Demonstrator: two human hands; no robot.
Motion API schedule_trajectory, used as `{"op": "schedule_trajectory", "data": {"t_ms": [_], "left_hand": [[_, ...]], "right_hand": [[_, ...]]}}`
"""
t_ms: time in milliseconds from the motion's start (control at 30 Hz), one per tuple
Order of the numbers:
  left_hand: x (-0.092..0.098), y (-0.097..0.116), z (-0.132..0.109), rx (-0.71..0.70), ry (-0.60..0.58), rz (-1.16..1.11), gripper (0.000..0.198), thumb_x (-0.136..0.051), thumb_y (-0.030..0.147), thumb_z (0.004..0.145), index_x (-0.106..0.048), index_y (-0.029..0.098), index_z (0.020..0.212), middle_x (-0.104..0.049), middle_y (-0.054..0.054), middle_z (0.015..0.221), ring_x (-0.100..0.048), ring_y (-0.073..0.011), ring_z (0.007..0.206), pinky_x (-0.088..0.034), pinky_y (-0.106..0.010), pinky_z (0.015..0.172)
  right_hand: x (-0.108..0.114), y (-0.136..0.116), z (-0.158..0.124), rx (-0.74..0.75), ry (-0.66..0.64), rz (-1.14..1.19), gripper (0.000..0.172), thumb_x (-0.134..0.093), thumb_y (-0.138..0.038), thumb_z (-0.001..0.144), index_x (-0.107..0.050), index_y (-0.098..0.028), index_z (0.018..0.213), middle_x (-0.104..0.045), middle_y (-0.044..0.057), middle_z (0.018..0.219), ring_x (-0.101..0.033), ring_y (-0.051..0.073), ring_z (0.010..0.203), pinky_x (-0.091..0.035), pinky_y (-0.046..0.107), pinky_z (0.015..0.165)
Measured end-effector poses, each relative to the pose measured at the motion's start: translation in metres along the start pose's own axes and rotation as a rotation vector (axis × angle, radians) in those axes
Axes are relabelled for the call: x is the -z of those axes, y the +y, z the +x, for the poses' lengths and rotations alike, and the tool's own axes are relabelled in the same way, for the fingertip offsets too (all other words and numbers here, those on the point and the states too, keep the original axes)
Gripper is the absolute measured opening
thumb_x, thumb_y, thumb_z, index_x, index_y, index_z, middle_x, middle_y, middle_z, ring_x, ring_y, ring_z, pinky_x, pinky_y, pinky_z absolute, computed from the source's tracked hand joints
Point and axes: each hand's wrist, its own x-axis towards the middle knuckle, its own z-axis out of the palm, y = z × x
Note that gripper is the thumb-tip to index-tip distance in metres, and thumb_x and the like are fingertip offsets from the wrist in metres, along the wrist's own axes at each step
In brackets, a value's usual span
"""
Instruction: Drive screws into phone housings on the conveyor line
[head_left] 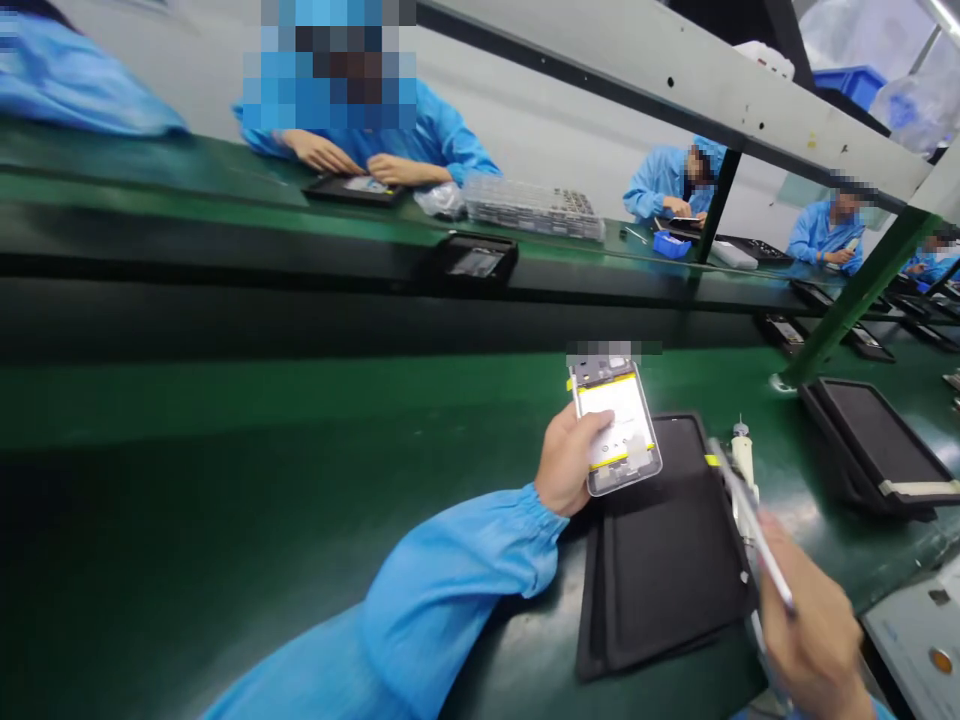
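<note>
My left hand is closed around an opened phone, its thumb lying over the white battery with yellow strips. The phone is tilted, its inner side facing me, above a stack of black trays. At the right, my right hand is closed on a thin grey-white piece, seen nearly edge-on and blurred, with a yellow tab at its far end. Its exact kind cannot be made out. Just behind this piece is a cream-coloured tool with a metal tip, partly hidden.
More black trays are stacked at the right, near a green post. A raised shelf across the bench carries a tray with a device and a clear parts box. Co-workers in blue sit opposite.
</note>
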Motion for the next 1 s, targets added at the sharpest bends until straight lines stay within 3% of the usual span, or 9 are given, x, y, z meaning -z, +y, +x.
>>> {"op": "schedule_trajectory", "data": {"t_ms": [67, 167, 267, 400, 533, 667, 800, 933, 1000], "left_hand": [[-0.001, 0.011, 0.002, -0.051, 0.050, -0.020, 0.042, -0.072, 0.031, 0.057, -0.062, 0.014, 0.093, -0.070, -0.004, 0.075, -0.067, -0.0198, 0.062, -0.055, -0.026, 0.052], [-0.005, 0.022, 0.003, -0.080, 0.105, -0.080, 0.040, -0.073, 0.029, 0.055, -0.063, 0.015, 0.091, -0.070, -0.001, 0.075, -0.066, -0.0170, 0.060, -0.054, -0.023, 0.051], [-0.007, 0.029, 0.001, -0.067, 0.077, -0.107, 0.043, -0.075, 0.027, 0.053, -0.063, 0.015, 0.094, -0.072, -0.003, 0.083, -0.067, -0.0183, 0.065, -0.057, -0.025, 0.056], [-0.007, 0.031, -0.010, 0.044, -0.159, 0.010, 0.049, -0.080, 0.031, 0.057, -0.061, 0.015, 0.099, -0.072, -0.007, 0.088, -0.068, -0.0215, 0.069, -0.058, -0.030, 0.063], [-0.020, 0.019, -0.035, 0.149, -0.548, 0.227, 0.045, -0.076, 0.036, 0.068, -0.058, 0.014, 0.103, -0.071, -0.010, 0.092, -0.068, -0.0247, 0.080, -0.056, -0.035, 0.073], [-0.051, -0.008, -0.073, -0.173, -0.718, 0.665, 0.020, -0.054, 0.032, 0.081, -0.062, 0.016, 0.090, -0.068, -0.006, 0.077, -0.063, -0.0199, 0.070, -0.051, -0.029, 0.067], [-0.076, -0.026, -0.098, -0.366, -0.847, 0.889, 0.027, -0.047, 0.034, 0.085, -0.067, 0.022, 0.099, -0.065, -0.002, 0.061, -0.060, -0.0199, 0.054, -0.046, -0.027, 0.055], [-0.077, -0.026, -0.078, -0.352, -1.016, 0.920, 0.055, -0.063, 0.053, 0.074, -0.058, 0.038, 0.126, -0.072, 0.000, 0.107, -0.069, -0.0277, 0.090, -0.056, -0.029, 0.072], [-0.065, -0.022, -0.052, -0.324, -0.897, 0.937, 0.053, -0.070, 0.057, 0.065, -0.064, 0.044, 0.116, -0.068, 0.007, 0.115, -0.066, -0.0299, 0.102, -0.058, -0.029, 0.068]], "right_hand": [[-0.037, -0.022, 0.007, -0.102, 0.104, 0.063, 0.025, -0.060, -0.027, 0.087, -0.067, -0.023, 0.110, -0.070, 0.004, 0.108, -0.067, 0.021, 0.097, -0.055, 0.031, 0.087], [-0.081, -0.041, 0.014, -0.480, 0.246, 0.265, 0.038, -0.057, -0.036, 0.089, -0.060, -0.015, 0.121, -0.067, 0.010, 0.114, -0.064, 0.023, 0.106, -0.053, 0.035, 0.091], [-0.090, -0.045, 0.008, -0.643, 0.110, 0.439, 0.044, -0.055, -0.041, 0.088, -0.058, -0.015, 0.123, -0.057, 0.012, 0.130, -0.051, 0.025, 0.124, -0.044, 0.042, 0.103], [-0.056, -0.039, 0.007, -0.588, 0.087, 0.401, 0.045, -0.062, -0.042, 0.083, -0.060, -0.018, 0.121, -0.040, 0.012, 0.146, -0.039, 0.028, 0.134, -0.034, 0.046, 0.111], [-0.018, -0.044, 0.040, -0.632, 0.073, 0.453, 0.063, -0.066, -0.048, 0.079, -0.051, -0.017, 0.132, -0.057, 0.014, 0.130, -0.056, 0.028, 0.118, -0.049, 0.044, 0.099], [-0.007, -0.061, 0.070, -0.479, 0.051, 0.291, 0.088, -0.073, -0.049, 0.070, -0.036, -0.017, 0.144, -0.040, 0.015, 0.144, -0.045, 0.030, 0.128, -0.049, 0.043, 0.098], [0.005, -0.054, 0.078, -0.275, 0.209, 0.007, 0.064, -0.064, -0.045, 0.077, -0.049, -0.015, 0.133, -0.043, 0.013, 0.140, -0.046, 0.025, 0.127, -0.042, 0.039, 0.106], [0.081, -0.011, 0.073, -0.246, 0.300, -0.272, 0.056, -0.060, -0.047, 0.078, -0.055, -0.014, 0.123, -0.055, 0.010, 0.124, -0.054, 0.021, 0.114, -0.045, 0.037, 0.100], [0.146, 0.021, 0.068, -0.319, 0.392, -0.525, 0.058, -0.062, -0.054, 0.074, -0.058, -0.014, 0.117, -0.060, 0.011, 0.116, -0.057, 0.023, 0.107, -0.045, 0.039, 0.097]]}}
